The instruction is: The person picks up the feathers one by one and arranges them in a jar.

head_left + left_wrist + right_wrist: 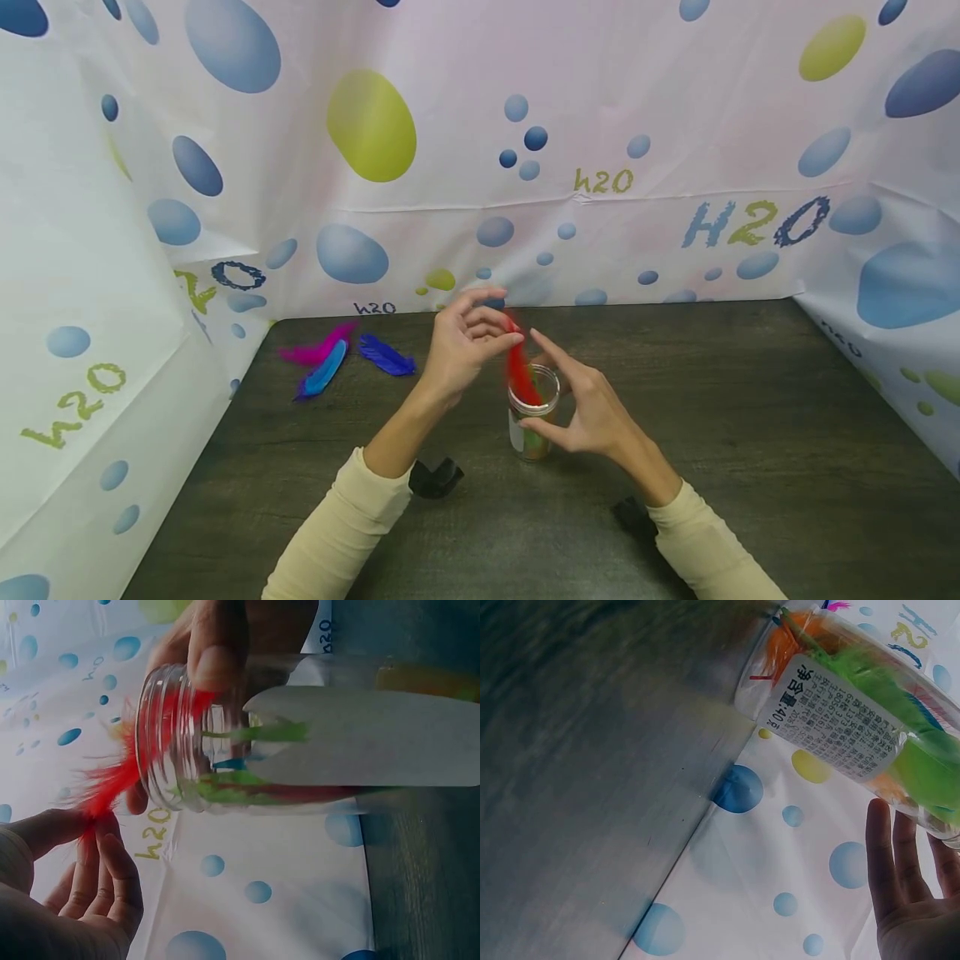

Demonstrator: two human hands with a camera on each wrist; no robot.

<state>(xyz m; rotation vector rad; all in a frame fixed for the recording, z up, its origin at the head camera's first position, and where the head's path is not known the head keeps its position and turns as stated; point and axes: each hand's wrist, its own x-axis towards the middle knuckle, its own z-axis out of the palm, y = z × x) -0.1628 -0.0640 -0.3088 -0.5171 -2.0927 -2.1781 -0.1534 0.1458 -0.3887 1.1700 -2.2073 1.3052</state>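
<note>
My left hand point(467, 346) pinches a red feather point(521, 367) by its upper end, between thumb and fingertips. The feather's lower part reaches down through the mouth of a clear jar point(535, 448), which stands upright on the table. Round the jar's neck my right hand point(592, 408) holds it, thumb at the near side, other fingers partly hidden behind. In the left wrist view the red feather point(112, 784) slants into the threaded rim. Green, orange and other coloured feathers point(930, 765) are inside the jar, behind a white printed label point(832, 716).
At the table's back left lie a magenta feather point(318, 347), a light blue feather point(327, 367) and a dark blue feather point(386, 356). The dark wooden table point(750, 417) meets a white bubble-printed backdrop point(450, 200) at its back and sides.
</note>
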